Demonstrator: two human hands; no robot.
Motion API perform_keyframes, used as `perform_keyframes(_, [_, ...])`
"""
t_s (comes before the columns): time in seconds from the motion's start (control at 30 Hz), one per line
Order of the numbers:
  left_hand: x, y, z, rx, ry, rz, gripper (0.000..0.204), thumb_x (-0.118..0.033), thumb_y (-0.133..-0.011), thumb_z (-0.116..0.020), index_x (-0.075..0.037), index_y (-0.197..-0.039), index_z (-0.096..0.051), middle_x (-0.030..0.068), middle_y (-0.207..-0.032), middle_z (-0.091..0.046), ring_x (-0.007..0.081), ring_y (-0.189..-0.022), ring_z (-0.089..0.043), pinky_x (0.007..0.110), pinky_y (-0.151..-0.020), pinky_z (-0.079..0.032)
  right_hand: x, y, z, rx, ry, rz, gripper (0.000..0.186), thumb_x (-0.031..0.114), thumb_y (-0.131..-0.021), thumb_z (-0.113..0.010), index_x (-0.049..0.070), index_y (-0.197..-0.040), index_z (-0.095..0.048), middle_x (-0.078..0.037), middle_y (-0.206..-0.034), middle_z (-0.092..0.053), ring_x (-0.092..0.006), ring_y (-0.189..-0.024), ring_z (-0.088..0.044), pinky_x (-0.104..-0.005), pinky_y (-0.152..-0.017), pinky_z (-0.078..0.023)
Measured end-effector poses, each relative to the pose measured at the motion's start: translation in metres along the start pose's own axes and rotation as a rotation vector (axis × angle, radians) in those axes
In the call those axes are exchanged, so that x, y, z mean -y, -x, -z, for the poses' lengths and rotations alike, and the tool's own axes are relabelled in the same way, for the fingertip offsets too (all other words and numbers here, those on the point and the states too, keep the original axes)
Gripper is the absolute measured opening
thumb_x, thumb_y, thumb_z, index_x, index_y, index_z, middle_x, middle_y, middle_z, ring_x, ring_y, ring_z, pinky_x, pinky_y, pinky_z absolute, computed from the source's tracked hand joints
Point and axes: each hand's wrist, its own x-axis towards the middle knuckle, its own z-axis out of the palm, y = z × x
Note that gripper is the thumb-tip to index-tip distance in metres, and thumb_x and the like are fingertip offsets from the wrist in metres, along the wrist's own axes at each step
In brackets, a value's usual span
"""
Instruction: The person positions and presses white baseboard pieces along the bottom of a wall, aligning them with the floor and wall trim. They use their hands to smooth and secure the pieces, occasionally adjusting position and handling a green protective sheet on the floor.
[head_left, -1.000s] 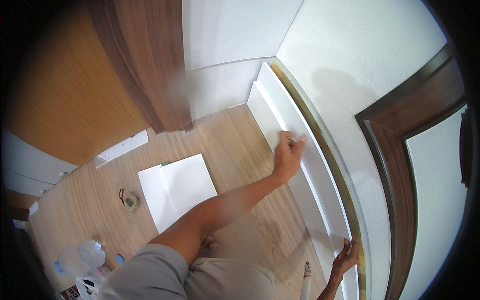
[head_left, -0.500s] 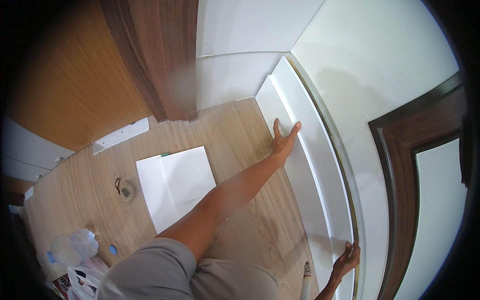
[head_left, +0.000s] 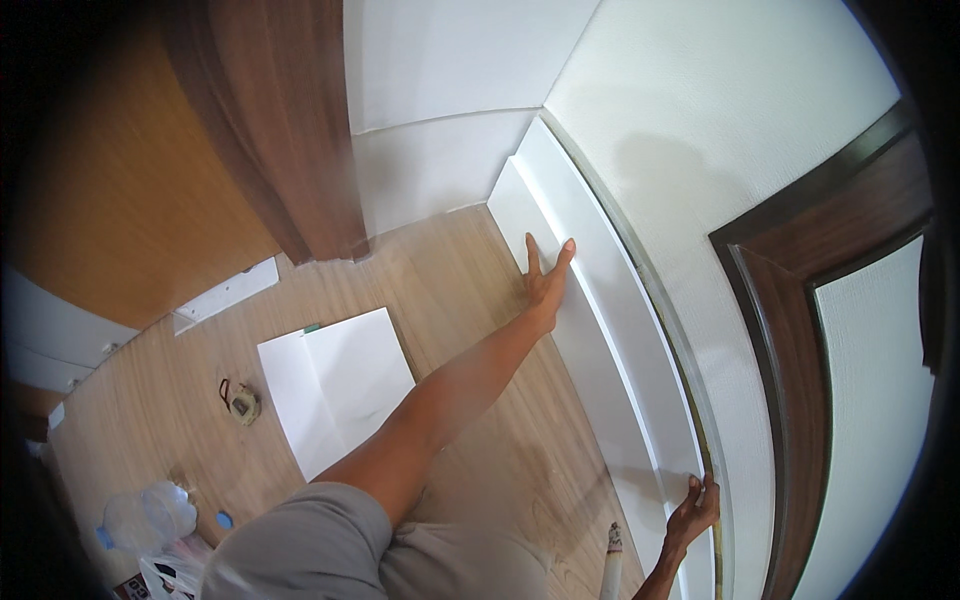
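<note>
A long white stepped board (head_left: 625, 370) lies along the foot of the white textured wall (head_left: 665, 190), its far end close to the corner. My left hand (head_left: 545, 287) is spread against the board's ridge partway along, fingers apart. Nearer to me, my right hand (head_left: 692, 512) pinches the board's wall-side edge between thumb and fingers. A narrow brownish gap shows between that edge and the wall. From the lower edge of the picture a cigarette (head_left: 612, 565) with an ashy tip juts up, beside my right forearm.
On the wood-look floor (head_left: 440, 265) lie a white sheet or panel (head_left: 345, 365), a tape measure (head_left: 242, 405) and a blue cap (head_left: 224, 520). A clear plastic bottle (head_left: 150, 515) and a plastic bag (head_left: 170, 575) are at lower left. A dark wooden frame (head_left: 780, 240) stands on the right wall.
The view has shifted a little. Both hands keep their places on the board, and the gap at its far end looks narrower, so that end sits closer to the wall.
</note>
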Motion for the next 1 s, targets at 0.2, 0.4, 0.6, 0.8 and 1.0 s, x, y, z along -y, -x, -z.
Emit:
perform_keyframes(0.2, [0.001,-0.003,-0.003,-0.016,-0.005,0.015,0.122,-0.086,-0.076,-0.068,-0.046,-0.166,0.004,0.0276,-0.171,-0.002,0.0465,-0.157,-0.014,0.069,-0.118,-0.030,0.003,-0.005,-0.001,-0.007,0.005,0.007,0.020,0.001,-0.095,-0.069,-0.008,-0.113,-0.068,-0.018,-0.087,-0.067,-0.0330,-0.077,-0.066,-0.0443,-0.069,-0.049])
perform_keyframes(0.4, [-0.007,0.003,-0.004,0.002,-0.004,-0.027,0.119,-0.085,-0.080,-0.065,-0.044,-0.167,0.004,0.0262,-0.172,-0.002,0.0470,-0.156,-0.018,0.068,-0.119,-0.031,0.003,-0.007,-0.003,0.012,-0.050,-0.025,0.020,0.000,-0.095,-0.068,-0.009,-0.113,-0.069,-0.020,-0.090,-0.069,-0.0337,-0.079,-0.067,-0.0439,-0.072,-0.050])
perform_keyframes(0.6, [-0.020,0.008,0.003,0.041,-0.024,0.041,0.118,-0.085,-0.081,-0.064,-0.044,-0.166,0.007,0.0264,-0.171,-0.005,0.0480,-0.155,-0.020,0.068,-0.118,-0.032,0.005,-0.007,-0.004,-0.003,-0.023,-0.009,0.019,0.000,-0.094,-0.069,-0.008,-0.112,-0.070,-0.021,-0.091,-0.070,-0.0349,-0.080,-0.068,-0.0441,-0.072,-0.051])
perform_keyframes(0.8, [-0.019,0.004,0.003,0.048,-0.071,0.063,0.119,-0.087,-0.081,-0.063,-0.045,-0.165,0.009,0.0258,-0.171,-0.004,0.0479,-0.155,-0.019,0.070,-0.117,-0.032,0.005,-0.012,-0.005,-0.002,-0.040,-0.006,0.019,-0.001,-0.094,-0.069,-0.008,-0.111,-0.070,-0.020,-0.088,-0.069,-0.0343,-0.078,-0.067,-0.0442,-0.070,-0.050])
perform_keyframes(1.0, [-0.012,-0.003,0.000,0.034,-0.057,0.016,0.119,-0.087,-0.080,-0.062,-0.045,-0.165,0.009,0.0253,-0.172,-0.005,0.0467,-0.156,-0.017,0.068,-0.118,-0.032,0.002,-0.015,-0.006,-0.020,-0.027,0.010,0.018,-0.001,-0.095,-0.068,-0.009,-0.111,-0.070,-0.020,-0.087,-0.068,-0.0343,-0.077,-0.067,-0.0436,-0.069,-0.050])
